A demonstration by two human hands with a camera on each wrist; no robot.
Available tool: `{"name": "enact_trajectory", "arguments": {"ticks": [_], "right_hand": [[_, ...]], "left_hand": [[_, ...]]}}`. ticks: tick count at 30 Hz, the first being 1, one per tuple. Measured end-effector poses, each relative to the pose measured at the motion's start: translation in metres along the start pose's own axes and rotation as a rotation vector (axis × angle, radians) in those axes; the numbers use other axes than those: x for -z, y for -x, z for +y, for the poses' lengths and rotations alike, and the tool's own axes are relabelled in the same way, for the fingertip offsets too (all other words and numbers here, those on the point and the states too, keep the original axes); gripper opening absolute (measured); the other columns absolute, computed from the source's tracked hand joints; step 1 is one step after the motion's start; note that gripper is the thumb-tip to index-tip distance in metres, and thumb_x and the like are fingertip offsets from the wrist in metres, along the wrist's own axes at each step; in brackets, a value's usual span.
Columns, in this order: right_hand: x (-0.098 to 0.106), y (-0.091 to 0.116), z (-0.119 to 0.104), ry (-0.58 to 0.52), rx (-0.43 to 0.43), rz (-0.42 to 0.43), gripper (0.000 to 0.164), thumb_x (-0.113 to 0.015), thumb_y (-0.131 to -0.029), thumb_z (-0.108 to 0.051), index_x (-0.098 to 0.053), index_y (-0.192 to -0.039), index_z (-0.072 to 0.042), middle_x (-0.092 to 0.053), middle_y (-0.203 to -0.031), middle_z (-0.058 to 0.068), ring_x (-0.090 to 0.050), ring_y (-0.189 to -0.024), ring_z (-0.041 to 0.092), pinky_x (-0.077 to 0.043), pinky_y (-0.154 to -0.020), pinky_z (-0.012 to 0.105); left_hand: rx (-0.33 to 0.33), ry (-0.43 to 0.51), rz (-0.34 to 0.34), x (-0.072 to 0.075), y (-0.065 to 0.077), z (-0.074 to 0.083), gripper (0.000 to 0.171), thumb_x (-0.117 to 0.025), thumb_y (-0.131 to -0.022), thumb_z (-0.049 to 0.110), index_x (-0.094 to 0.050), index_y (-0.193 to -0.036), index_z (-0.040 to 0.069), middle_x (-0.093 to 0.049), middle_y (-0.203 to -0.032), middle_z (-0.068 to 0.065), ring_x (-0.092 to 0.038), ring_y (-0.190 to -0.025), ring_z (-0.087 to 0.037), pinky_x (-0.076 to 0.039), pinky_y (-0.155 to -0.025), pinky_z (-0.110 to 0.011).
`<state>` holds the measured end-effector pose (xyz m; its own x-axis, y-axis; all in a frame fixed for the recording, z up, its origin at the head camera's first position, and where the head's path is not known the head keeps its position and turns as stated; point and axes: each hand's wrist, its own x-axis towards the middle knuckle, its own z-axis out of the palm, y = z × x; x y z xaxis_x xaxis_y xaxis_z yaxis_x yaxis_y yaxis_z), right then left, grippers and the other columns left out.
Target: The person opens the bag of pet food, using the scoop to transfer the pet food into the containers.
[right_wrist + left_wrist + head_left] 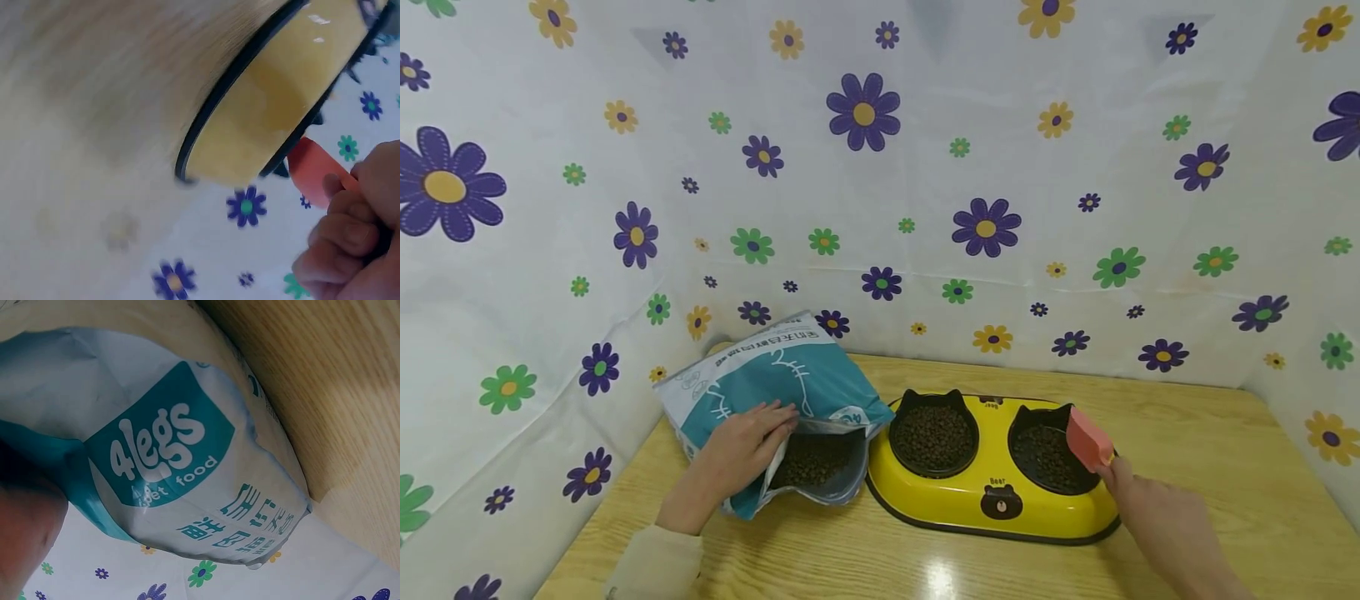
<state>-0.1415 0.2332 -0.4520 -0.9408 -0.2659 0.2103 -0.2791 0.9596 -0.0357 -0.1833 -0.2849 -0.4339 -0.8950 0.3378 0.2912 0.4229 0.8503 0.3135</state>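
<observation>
My right hand (pixel 1172 521) grips the handle of a pink scoop (pixel 1087 439). The scoop is tilted, its blade over the right edge of the right black bowl (pixel 1026 475), which has a thin layer of brown kibble (pixel 1051 454). In the right wrist view the fingers curl round the handle beside the scoop (pixel 315 169). My left hand (pixel 741 450) holds the mouth of a teal and white pet food bag (pixel 820 375), fingers over its front panel, thumb hidden. Kibble (pixel 820 458) shows inside the bag's open mouth. The left wrist view shows the bag's printed side (pixel 165 444).
Both cat-eared bowls sit in a yellow feeder stand (pixel 940 492) with a dark rim at its base. More kibble fills the left bowl (pixel 933 433). The bag lies against the stand's left end on a wooden table (pixel 1210 433). Flower-printed cloth (pixel 925 200) closes off the back and sides.
</observation>
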Motion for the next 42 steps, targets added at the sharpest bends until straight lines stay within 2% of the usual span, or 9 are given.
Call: {"name": "enact_trajectory", "arguments": {"ticks": [5,7,10,13,18,23,27,33,42], "right_hand": [[0.005,-0.009,-0.019,-0.622,-0.245,-0.194,0.042,-0.037,-0.113,-0.035,-0.057,-0.091,-0.005,-0.047,-0.066,0.0,-0.042,-0.058,0.012,-0.033,-0.054,0.024],[0.008,-0.013,-0.033,-0.861,-0.287,-0.3,0.048,-0.034,-0.113,-0.04,-0.058,-0.099,-0.002,-0.047,-0.068,0.0,-0.041,-0.057,0.011,-0.034,-0.053,0.023],[0.01,-0.018,-0.056,-1.149,-0.243,-0.456,0.053,-0.036,-0.111,-0.047,-0.054,-0.106,0.003,-0.039,-0.064,-0.002,-0.033,-0.048,0.01,-0.031,-0.045,0.02],[0.01,-0.023,-0.083,-1.327,-0.118,-0.6,0.053,-0.038,-0.11,-0.048,-0.05,-0.104,0.003,-0.036,-0.062,-0.004,-0.028,-0.045,0.008,-0.028,-0.041,0.017],[0.002,-0.034,-0.132,-1.319,0.028,-0.672,0.051,-0.043,-0.109,-0.048,-0.053,-0.095,0.0,-0.035,-0.057,-0.006,-0.026,-0.043,0.009,-0.026,-0.04,0.019],[-0.007,-0.051,-0.174,-1.195,0.117,-0.582,0.046,-0.041,-0.111,-0.04,-0.062,-0.107,0.001,-0.037,-0.061,-0.003,-0.027,-0.046,0.011,-0.027,-0.045,0.023],[-0.009,-0.068,-0.201,-1.064,0.144,-0.503,0.044,-0.04,-0.112,-0.034,-0.062,-0.092,-0.002,-0.038,-0.06,-0.004,-0.027,-0.047,0.011,-0.026,-0.047,0.023],[-0.01,-0.085,-0.226,-0.888,0.156,-0.431,0.046,-0.041,-0.111,-0.023,-0.049,-0.066,-0.014,-0.037,-0.057,-0.005,-0.031,-0.047,0.01,-0.028,-0.05,0.022],[-0.018,-0.103,-0.247,-0.842,0.156,-0.422,0.053,-0.042,-0.109,-0.017,-0.039,-0.056,-0.018,-0.034,-0.05,-0.007,-0.031,-0.041,0.008,-0.027,-0.043,0.021]], "left_hand": [[0.005,0.012,-0.005,0.0,0.001,0.0,0.031,-0.06,-0.104,0.018,-0.071,-0.131,0.006,-0.069,-0.135,-0.014,-0.061,-0.13,-0.041,-0.049,-0.109,-0.058],[-0.007,0.016,0.002,0.0,0.001,0.0,0.031,-0.06,-0.104,0.017,-0.071,-0.131,0.006,-0.069,-0.135,-0.015,-0.061,-0.129,-0.042,-0.05,-0.107,-0.059],[-0.022,0.014,0.016,0.001,0.0,0.0,0.031,-0.06,-0.104,0.017,-0.071,-0.13,0.005,-0.069,-0.133,-0.017,-0.062,-0.128,-0.043,-0.051,-0.105,-0.06],[-0.029,0.006,0.021,0.002,-0.001,0.0,0.03,-0.059,-0.104,0.016,-0.071,-0.13,0.004,-0.07,-0.133,-0.017,-0.063,-0.127,-0.043,-0.051,-0.105,-0.06],[-0.01,-0.024,0.022,0.001,-0.002,-0.001,0.029,-0.06,-0.104,0.017,-0.072,-0.128,0.005,-0.07,-0.132,-0.017,-0.063,-0.127,-0.042,-0.051,-0.106,-0.059],[-0.003,-0.054,0.046,0.0,-0.002,-0.002,0.027,-0.06,-0.104,0.015,-0.073,-0.125,0.005,-0.071,-0.13,-0.017,-0.065,-0.124,-0.043,-0.052,-0.105,-0.059],[-0.017,-0.053,0.078,-0.001,-0.004,-0.001,0.026,-0.06,-0.103,0.012,-0.074,-0.124,0.004,-0.072,-0.127,-0.018,-0.067,-0.122,-0.042,-0.053,-0.104,-0.057],[-0.011,-0.044,0.089,-0.002,-0.009,0.0,0.026,-0.059,-0.103,0.012,-0.074,-0.123,0.003,-0.072,-0.128,-0.019,-0.066,-0.122,-0.043,-0.052,-0.105,-0.058],[0.013,-0.04,0.062,-0.004,-0.006,0.0,0.026,-0.06,-0.103,0.013,-0.074,-0.123,0.003,-0.071,-0.128,-0.019,-0.065,-0.123,-0.044,-0.051,-0.105,-0.059]]}}
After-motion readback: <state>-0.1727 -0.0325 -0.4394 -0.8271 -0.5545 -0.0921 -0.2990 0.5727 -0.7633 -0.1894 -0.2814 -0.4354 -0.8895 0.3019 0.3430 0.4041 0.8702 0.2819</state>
